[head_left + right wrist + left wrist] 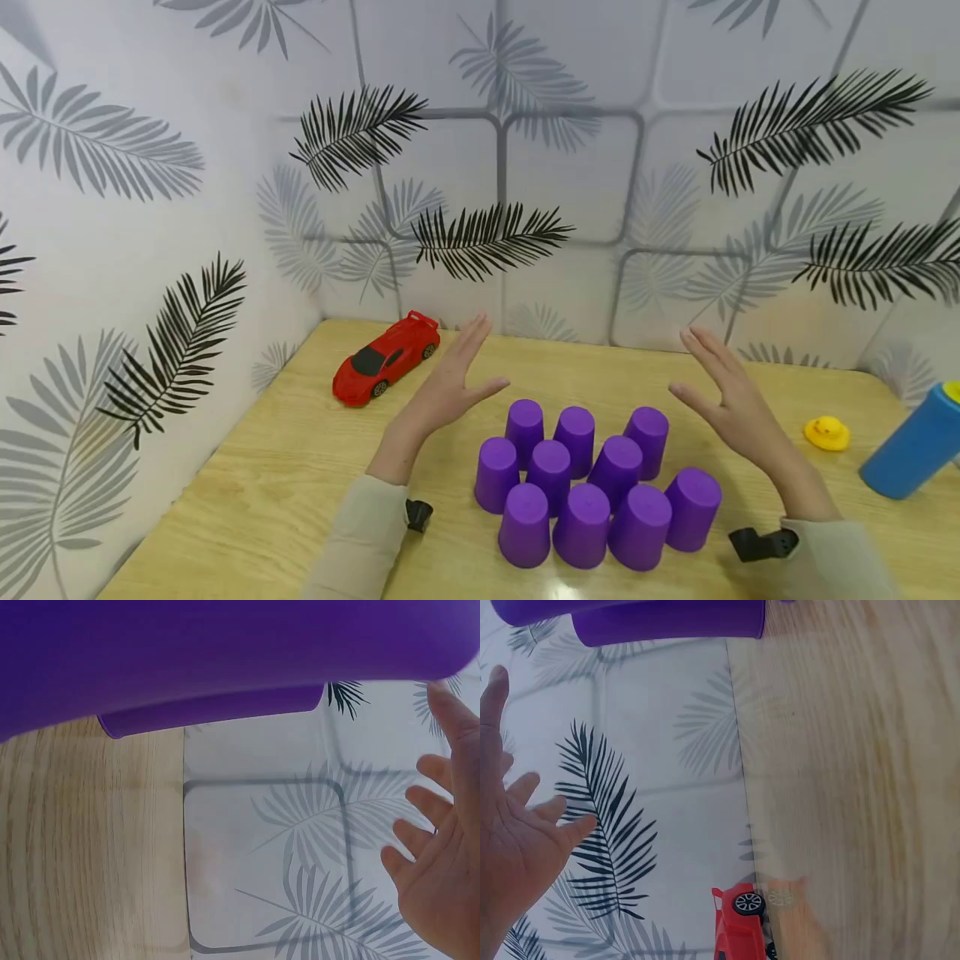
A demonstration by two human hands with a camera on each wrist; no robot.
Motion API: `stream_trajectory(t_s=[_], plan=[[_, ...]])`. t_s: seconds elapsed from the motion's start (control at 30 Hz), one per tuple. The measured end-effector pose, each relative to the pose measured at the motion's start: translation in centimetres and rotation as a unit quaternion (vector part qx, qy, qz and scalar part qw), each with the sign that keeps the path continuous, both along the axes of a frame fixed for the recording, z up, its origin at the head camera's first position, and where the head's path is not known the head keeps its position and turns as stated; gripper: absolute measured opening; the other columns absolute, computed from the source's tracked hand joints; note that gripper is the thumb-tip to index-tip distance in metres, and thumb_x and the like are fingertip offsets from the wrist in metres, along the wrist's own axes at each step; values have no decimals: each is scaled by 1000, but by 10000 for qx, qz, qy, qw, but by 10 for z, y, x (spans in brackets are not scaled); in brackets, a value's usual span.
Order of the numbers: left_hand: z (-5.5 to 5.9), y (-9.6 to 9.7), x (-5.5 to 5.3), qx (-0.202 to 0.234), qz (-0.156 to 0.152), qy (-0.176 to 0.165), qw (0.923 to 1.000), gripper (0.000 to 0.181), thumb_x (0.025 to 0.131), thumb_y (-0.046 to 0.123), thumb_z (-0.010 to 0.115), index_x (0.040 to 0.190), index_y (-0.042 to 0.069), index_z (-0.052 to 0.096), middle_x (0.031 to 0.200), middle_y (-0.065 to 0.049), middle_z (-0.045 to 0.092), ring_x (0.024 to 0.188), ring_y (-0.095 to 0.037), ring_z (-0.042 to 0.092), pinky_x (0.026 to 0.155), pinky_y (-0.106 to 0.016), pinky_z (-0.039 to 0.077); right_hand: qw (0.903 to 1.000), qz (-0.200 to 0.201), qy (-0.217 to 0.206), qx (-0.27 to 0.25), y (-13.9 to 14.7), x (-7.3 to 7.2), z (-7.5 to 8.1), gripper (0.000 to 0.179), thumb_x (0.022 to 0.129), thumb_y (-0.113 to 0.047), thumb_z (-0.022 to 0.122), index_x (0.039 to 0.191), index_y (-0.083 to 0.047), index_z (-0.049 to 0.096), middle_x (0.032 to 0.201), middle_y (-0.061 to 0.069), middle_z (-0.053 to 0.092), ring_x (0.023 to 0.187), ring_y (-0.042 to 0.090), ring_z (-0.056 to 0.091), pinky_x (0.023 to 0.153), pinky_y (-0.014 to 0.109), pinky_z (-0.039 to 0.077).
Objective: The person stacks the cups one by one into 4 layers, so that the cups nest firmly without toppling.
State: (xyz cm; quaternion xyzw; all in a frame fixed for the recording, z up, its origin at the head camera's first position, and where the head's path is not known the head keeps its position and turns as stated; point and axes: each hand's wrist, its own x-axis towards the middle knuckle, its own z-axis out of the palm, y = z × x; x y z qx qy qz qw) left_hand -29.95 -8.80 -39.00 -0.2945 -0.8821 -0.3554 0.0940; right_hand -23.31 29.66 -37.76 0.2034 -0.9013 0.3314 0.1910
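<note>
Left of centre, my left hand (448,392) hovers empty, fingers extended; lower centre, the cups (581,529) stand inverted; right of centre, my right hand (731,408) likewise hovers empty, fingers extended. I seem paused; taking a cup would call for lowering a hand.

Ten purple cups (549,477), mouths down, cluster on a pale wood-grain tabletop (247,500). A red toy car (393,358) sits near the back left corner, nose angled toward the front, while a small yellow duck (827,434) and a blue cylinder (909,446) with a yellow top occupy the right side.
</note>
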Motion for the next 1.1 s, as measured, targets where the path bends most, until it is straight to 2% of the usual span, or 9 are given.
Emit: stream_trajectory(t_s=[0.1,0.2,0.23,0.3,0.4,0.5,0.6,0.87,1.1], plan=[[5,3,4,-95,-286,-312,9991,90,88,42,71,158,28,16,165,5,19,153,-21,21,123,-51,25,9996,261,35,99,1,1,2,74,93,-17,67,156,-22,28,163,14,23,152,27,18,104,78,24],[8,6,7,-250,-463,-398,9978,90,85,43,75,157,27,24,161,5,30,149,-22,32,121,-49,31,9980,501,169,358,1,1,3,76,89,-15,72,154,-19,33,159,16,31,150,8,21,101,74,31],[9,7,7,-293,-524,-377,9975,89,84,43,76,156,26,26,160,3,33,147,-22,34,120,-48,33,9972,565,191,451,1,1,3,77,87,-14,73,153,-18,34,158,18,33,149,8,24,100,73,33],[9,9,8,-382,-627,-324,9968,86,82,40,77,154,23,33,157,1,39,145,-23,39,119,-46,35,9956,692,135,622,0,1,3,77,85,-16,75,152,-17,37,155,19,38,148,20,32,100,70,36],[7,11,9,-512,-779,-361,9950,81,82,37,79,150,18,41,153,-3,46,140,-25,46,116,-43,40,9926,839,7,877,-2,1,2,75,85,-18,76,150,-14,40,149,20,45,130,36,49,98,60,46],[5,12,11,-595,-893,-595,9924,77,81,36,80,147,16,46,150,-5,50,134,-30,51,112,-44,45,9895,1009,-12,1032,-4,1,0,70,84,-18,77,146,-9,46,142,17,53,117,26,58,91,45,55],[3,13,11,-643,-992,-785,9899,74,81,35,80,145,14,49,147,-7,53,129,-35,55,109,-47,47,9875,1146,-19,1079,-5,0,-4,65,83,-17,78,141,-6,51,132,13,60,107,14,60,85,32,58],[-1,14,11,-792,-1245,-786,9859,57,82,32,79,132,10,62,128,-7,67,116,-29,63,101,-43,53,9855,1149,-447,1162,-7,-1,-12,53,84,-22,77,131,-4,60,114,7,66,88,-3,54,69,24,55],[-4,14,12,-757,-1277,-897,9848,51,83,30,79,128,11,65,120,-6,69,110,-27,65,98,-43,55,9845,1266,-489,1109,-10,0,-18,44,85,-19,76,124,-3,63,104,1,65,80,-1,53,63,20,53]])
